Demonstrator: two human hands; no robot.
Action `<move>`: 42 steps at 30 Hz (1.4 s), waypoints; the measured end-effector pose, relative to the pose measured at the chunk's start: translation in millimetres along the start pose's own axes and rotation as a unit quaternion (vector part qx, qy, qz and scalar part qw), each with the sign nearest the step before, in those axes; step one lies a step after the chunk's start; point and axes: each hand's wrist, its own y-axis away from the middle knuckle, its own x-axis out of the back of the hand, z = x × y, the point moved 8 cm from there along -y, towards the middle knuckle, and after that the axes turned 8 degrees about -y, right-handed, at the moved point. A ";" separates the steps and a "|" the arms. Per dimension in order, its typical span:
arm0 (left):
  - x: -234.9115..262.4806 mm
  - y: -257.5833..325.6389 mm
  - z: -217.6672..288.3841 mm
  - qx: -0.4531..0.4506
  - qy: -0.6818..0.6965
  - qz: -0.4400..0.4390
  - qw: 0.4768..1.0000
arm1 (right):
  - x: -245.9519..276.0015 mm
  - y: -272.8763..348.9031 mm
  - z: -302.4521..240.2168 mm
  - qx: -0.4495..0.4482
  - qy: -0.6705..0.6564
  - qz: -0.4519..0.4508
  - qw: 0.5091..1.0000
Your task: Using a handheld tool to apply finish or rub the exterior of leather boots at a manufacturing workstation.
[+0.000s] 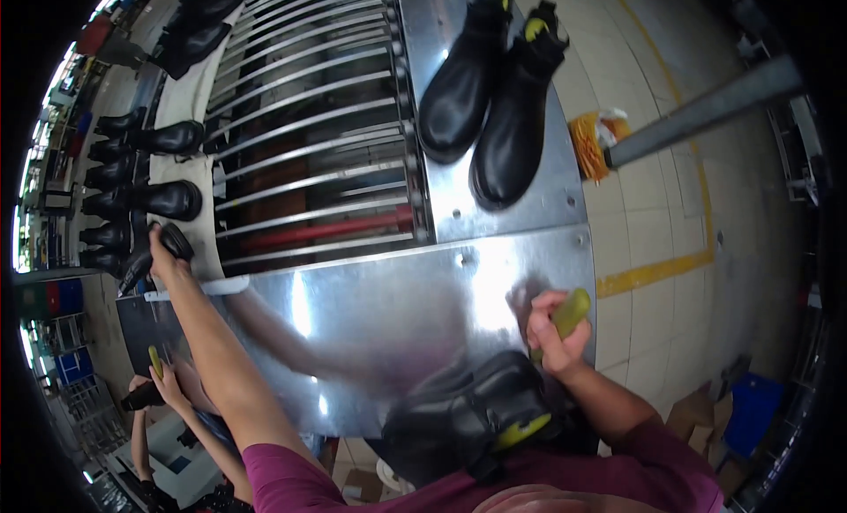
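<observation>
At the far left my left hand (168, 255) reaches across and is closed on a black boot (179, 241) at the end of a row; the boot hides part of the fingers. Over the right side of the steel table (371, 310), my right hand (558, 335) is wrapped round a rounded yellow-green handle (572, 310); whatever it belongs to is hidden. Close to my body, left of and below that hand, lie black boots (468, 403) with yellow-green showing inside one. Another pair of black boots (494, 116) stands at the far right of the steel surface.
Beyond the table's flat top runs a conveyor of metal rollers (309, 151). More black boots (168, 200) line its left side on a pale strip. A grey post (706, 112) wrapped in orange stands at right. At lower left, a co-worker's hands (168, 385) hold a yellow-handled item and something dark.
</observation>
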 end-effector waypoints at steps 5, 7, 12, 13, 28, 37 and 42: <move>-47.6 221.0 50.0 -0.141 0.124 -0.142 0.972 | 13.4 -2.1 -4.3 -0.006 0.041 0.029 0.999; -44.2 313.5 54.6 -0.171 0.119 -0.196 0.958 | 14.8 -5.3 -1.9 0.005 0.030 0.038 0.999; -41.7 478.3 49.4 -0.337 -0.176 -0.487 0.786 | 7.1 -4.3 -2.9 0.062 -0.024 0.012 0.998; -56.9 509.8 39.1 -0.275 -0.198 -0.577 0.743 | 2.4 -8.1 -9.8 0.128 -0.059 0.026 0.990; -92.5 134.6 24.4 -0.265 -0.173 -0.017 0.948 | 23.6 2.3 -0.4 0.154 -0.024 0.111 0.982; -110.6 6.5 -44.9 -0.029 -0.328 0.125 0.936 | 39.4 18.2 -12.2 0.136 0.192 0.114 0.965; -75.4 -39.6 -20.6 -0.017 -0.114 0.051 0.992 | 59.3 30.1 32.2 0.115 0.020 0.091 0.989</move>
